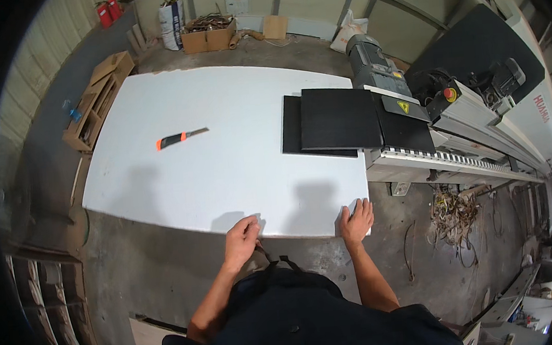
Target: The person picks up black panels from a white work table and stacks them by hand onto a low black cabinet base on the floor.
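Observation:
My left hand point(241, 241) is at the near edge of a white-topped table point(224, 176), its fingers curled and closed. Whatever they hold, if anything, is hidden. To its right, my right hand point(357, 220) lies palm down on the table's near right corner, fingers stretched out and nothing in it. An orange-and-black handled knife point(181, 138) with its blade out lies on the far left half of the top, away from both hands. Two black panels point(336, 117) are stacked, slightly offset, at the table's right end, beyond my right hand.
A large machine with a grey motor point(374, 61), a red stop button point(450, 94) and a toothed rail point(443, 157) adjoins the table's right end. A wooden crate point(92, 102) stands beyond the left end. Tangled strips point(454, 213) lie on the floor at right. A cardboard box point(210, 40) stands behind.

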Available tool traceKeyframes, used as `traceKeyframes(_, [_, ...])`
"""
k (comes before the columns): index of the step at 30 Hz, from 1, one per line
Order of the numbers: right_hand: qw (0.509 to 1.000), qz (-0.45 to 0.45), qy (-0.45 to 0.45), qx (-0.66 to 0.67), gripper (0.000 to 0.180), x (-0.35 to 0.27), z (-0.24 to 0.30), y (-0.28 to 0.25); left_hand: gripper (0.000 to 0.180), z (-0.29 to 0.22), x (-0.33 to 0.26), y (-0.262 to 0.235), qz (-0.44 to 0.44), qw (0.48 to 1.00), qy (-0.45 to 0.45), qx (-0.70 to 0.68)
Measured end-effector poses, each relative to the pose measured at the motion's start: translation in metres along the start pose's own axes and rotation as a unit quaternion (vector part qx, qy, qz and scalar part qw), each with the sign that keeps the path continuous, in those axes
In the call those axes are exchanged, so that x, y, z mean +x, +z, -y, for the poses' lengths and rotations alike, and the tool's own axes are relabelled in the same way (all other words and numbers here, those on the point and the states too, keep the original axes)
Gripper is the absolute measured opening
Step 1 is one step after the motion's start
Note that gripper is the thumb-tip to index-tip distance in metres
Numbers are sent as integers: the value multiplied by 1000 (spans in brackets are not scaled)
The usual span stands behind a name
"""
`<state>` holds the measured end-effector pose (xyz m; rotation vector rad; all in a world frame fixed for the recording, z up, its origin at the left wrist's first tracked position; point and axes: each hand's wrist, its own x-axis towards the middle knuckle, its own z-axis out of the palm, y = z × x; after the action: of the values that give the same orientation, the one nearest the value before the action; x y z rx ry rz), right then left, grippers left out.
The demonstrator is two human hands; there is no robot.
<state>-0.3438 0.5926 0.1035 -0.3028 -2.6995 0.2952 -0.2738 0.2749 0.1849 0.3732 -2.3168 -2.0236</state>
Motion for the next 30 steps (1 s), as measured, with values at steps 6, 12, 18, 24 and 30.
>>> traceKeyframes(6, [1000,-19,11,11,52,0,14,-5,54,18,130,33,21,937,204,284])
traceKeyframes(12, [999,-3,29,42,51,7,22,-20,61,-32,208,126,40,907,287,304])
traceKeyframes(18, [998,-13,24,64,50,12,27,-26,42,-70,273,284,201,968,93,114])
traceKeyframes(24, [995,-3,42,92,48,8,20,-25,28,-89,269,342,265,962,-59,17])
traceKeyframes(30, [980,-19,31,194,43,16,-5,-20,12,-79,262,251,206,948,-176,-169])
